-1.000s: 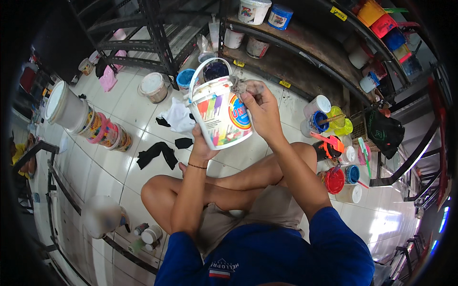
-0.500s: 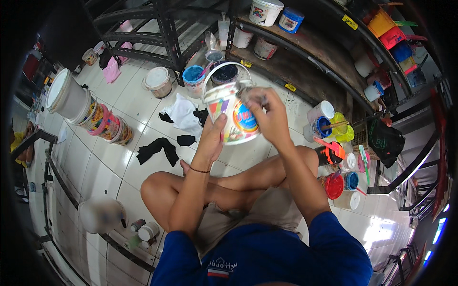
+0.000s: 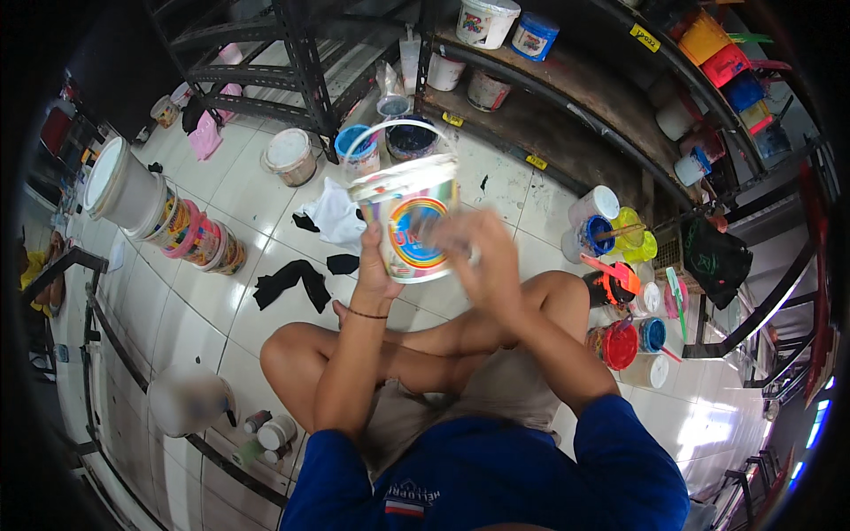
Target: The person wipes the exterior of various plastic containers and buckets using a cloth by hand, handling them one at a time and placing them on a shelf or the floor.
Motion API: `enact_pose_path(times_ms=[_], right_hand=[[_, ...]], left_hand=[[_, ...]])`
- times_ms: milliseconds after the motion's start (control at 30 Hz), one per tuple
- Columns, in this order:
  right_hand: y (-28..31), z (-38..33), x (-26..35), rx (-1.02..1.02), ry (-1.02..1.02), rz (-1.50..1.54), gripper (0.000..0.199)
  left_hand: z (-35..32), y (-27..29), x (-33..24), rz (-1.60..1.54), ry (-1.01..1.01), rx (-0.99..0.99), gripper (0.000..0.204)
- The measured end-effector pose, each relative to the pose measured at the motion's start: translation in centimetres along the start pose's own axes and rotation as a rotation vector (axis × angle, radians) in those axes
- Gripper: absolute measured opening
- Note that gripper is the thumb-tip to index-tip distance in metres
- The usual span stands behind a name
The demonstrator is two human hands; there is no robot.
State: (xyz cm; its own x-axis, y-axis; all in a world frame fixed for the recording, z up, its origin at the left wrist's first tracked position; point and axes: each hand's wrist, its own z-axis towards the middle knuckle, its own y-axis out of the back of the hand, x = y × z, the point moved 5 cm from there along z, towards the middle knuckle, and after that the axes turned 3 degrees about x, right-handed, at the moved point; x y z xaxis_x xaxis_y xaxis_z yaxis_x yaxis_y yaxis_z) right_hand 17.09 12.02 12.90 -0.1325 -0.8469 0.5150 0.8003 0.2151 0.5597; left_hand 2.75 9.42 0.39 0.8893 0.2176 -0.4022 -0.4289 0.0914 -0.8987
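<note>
- Setting: white tiled floor [image 3: 221, 319], paint-marked; dark metal racks [image 3: 301, 53] and a curved shelf [image 3: 575, 97] behind. Person sits cross-legged on the tiles, blue shirt, seen from above.
- Bucket [image 3: 409, 226]: white plastic, rainbow label, wire bail arched over the top; held up in front of the chest, above the knees, tilted slightly away.
- Left hand [image 3: 376, 265]: clamped on the bucket's lower left wall, thumb up the side, thin band at the wrist.
- Right hand [image 3: 478, 261]: motion-blurred, at the bucket's right side; cannot tell whether it grips the wall or only brushes it.
- Risk 1: bucket appears carried mainly by one hand; if it holds paint, more tilt could slop it onto legs or tiles. Contents not visible.
- Risk 2: fast right-hand motion could knock the rim and twist the bucket out of the left grip.
- Risk 3: free bail may swing and snag fingers.
- Around, right: open pots, blue [image 3: 586, 237], yellow [image 3: 630, 241], red [image 3: 617, 345], some w/ sticks; near the right knee, easy to tip w/ an elbow.
- Around, front: blue tub [image 3: 358, 150], dark tub [image 3: 411, 137], lidded pail [image 3: 288, 155], white rag [image 3: 335, 212], black rags [image 3: 288, 283].
- Left: stacked buckets [image 3: 150, 208] on their side, well apart.
</note>
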Motion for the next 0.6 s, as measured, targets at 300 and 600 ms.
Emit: enact_pose_path(times_ms=[300, 600], right_hand=[[0.0, 1.5, 1.3, -0.106, -0.113, -0.003, 0.033], [-0.5, 0.8, 1.4, -0.082, -0.142, 0.028, 0.030]], left_hand=[[0.3, -4.5, -2.0, 0.369, -0.237, -0.087, 0.071], [-0.1, -4.1, -2.4, 0.528, -0.285, -0.133, 0.058]])
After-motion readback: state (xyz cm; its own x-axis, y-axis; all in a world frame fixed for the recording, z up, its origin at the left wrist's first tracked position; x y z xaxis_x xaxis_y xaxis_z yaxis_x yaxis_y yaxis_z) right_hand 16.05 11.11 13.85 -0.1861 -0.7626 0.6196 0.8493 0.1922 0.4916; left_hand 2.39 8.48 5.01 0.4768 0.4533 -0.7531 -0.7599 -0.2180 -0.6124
